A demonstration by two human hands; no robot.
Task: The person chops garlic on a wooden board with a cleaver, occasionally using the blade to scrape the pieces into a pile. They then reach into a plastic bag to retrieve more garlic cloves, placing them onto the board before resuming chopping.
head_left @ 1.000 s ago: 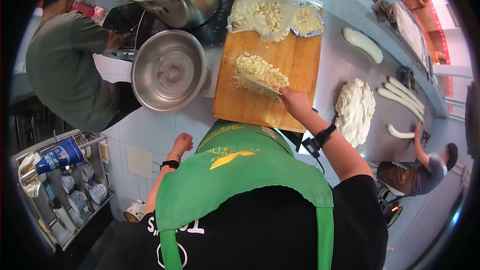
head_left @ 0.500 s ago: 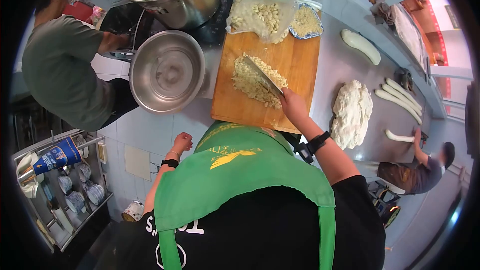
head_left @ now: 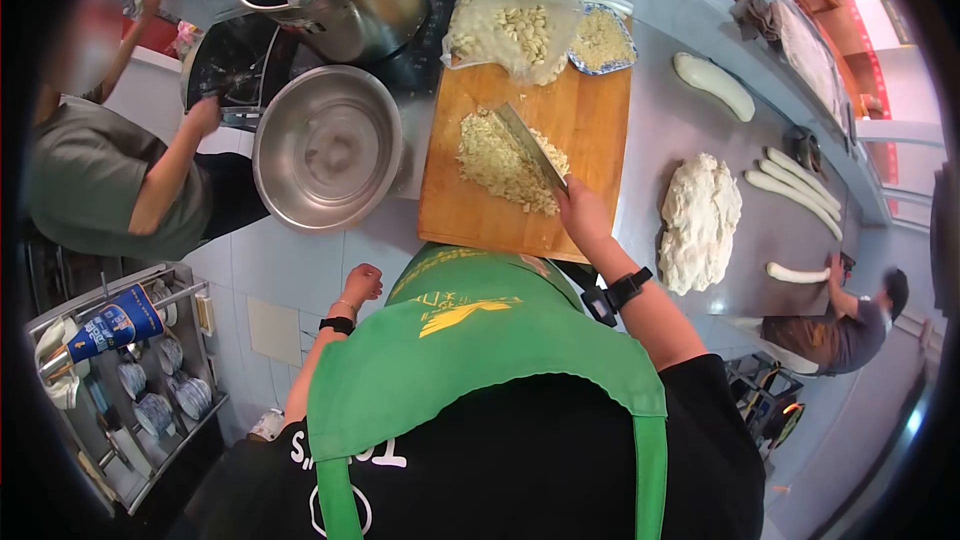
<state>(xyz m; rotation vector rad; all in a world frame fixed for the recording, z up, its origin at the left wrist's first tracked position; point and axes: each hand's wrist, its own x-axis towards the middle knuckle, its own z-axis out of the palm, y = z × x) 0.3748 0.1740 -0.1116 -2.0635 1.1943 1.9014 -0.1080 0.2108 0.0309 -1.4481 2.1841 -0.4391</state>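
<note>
My right hand [head_left: 583, 212] grips the handle of a cleaver [head_left: 530, 144]. Its blade lies slantwise over a heap of chopped garlic [head_left: 490, 165] on the wooden cutting board [head_left: 455, 228]. My left hand [head_left: 362, 283] hangs beside my green apron, left of the board, fingers curled in and apparently holding nothing. At the board's far edge rests a clear plastic bag of peeled garlic cloves [head_left: 515, 30]. Next to it stands a blue-and-white dish of minced garlic [head_left: 603, 40].
A wide steel basin [head_left: 285, 190] and a big lidded pot [head_left: 350, 15] stand left of the board. Rightward lie a dough mass [head_left: 702, 225] and long dough rolls [head_left: 795, 192]. One co-worker [head_left: 120, 180] stands left at a wok; another [head_left: 830, 335] handles dough far right.
The cleaver blade has shifted slightly over the garlic and shows more of its flat side. The left co-worker has turned and raised an arm. My left hand stays about where it was.
</note>
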